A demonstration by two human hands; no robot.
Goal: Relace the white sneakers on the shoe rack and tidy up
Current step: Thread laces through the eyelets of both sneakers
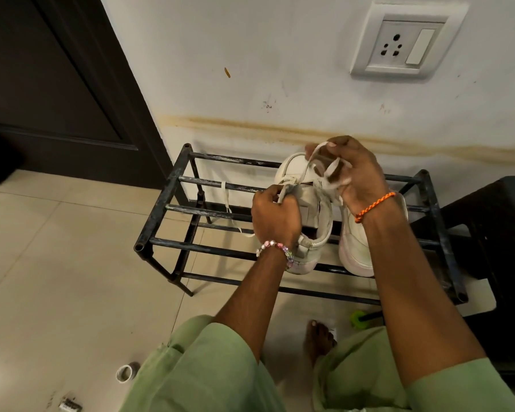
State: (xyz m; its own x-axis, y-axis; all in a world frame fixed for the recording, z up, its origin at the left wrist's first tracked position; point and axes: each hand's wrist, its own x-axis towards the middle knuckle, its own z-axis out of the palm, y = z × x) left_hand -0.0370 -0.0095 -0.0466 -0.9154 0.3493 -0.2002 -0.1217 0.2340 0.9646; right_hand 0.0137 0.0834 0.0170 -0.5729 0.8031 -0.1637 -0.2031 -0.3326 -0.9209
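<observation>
Two hands (275, 214) (357, 173) pinching lace (306, 169), sneaker (312, 209) seemingly beneath, on rack (167, 203)

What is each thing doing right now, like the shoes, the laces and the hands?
left sneaker: on the rack, lace being worked
right sneaker: standing on the rack
lace: looped, held by both hands
spare lace: draped over a rack bar, hanging loose
left hand: grips the lace at the sneaker
right hand: pinches the lace loop
shoe rack: upright by the wall
tape roll: lying on the floor
</observation>
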